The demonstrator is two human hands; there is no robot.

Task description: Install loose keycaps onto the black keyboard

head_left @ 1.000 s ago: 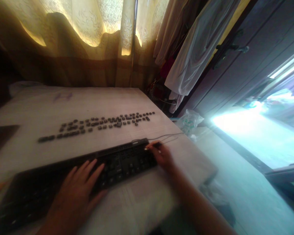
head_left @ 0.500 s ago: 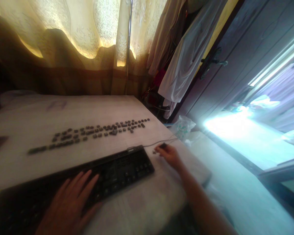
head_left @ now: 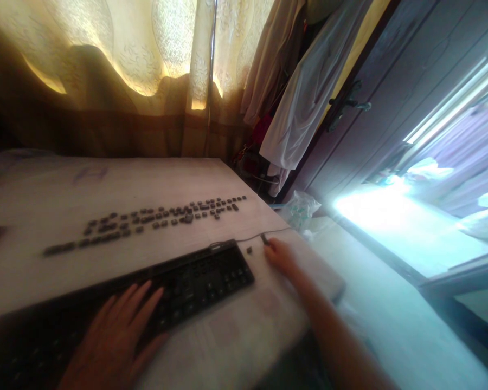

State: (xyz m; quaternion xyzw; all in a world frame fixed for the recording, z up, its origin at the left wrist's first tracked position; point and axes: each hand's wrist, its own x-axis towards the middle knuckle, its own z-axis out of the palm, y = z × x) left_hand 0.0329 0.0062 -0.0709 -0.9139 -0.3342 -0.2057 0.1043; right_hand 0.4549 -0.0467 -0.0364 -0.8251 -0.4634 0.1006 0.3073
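A black keyboard (head_left: 195, 281) lies at a slant across the near part of the table, with bare patches among its keys. My left hand (head_left: 120, 325) rests flat on it, fingers spread. Off the keyboard's right end, my right hand (head_left: 282, 257) is closed around a small dark elongated object (head_left: 264, 239), too blurred to name surely. Between that hand and the keyboard, a single keycap (head_left: 249, 250) sits on the table, apart from the fingers. Loose dark keycaps (head_left: 162, 216) lie in rough rows beyond the keyboard.
The pale-covered table (head_left: 154, 181) ends at a right edge, close to my right forearm. A thin cable (head_left: 254, 237) runs from the keyboard towards that edge. Beside it are a clear plastic bag (head_left: 301, 208), hanging clothes (head_left: 293, 119) and a door (head_left: 374, 108). Curtains (head_left: 126, 70) hang behind.
The keycap that was at my right fingertips now lies alone on the table. My right hand has drawn slightly away from it, still gripping the dark object. My left hand stays put.
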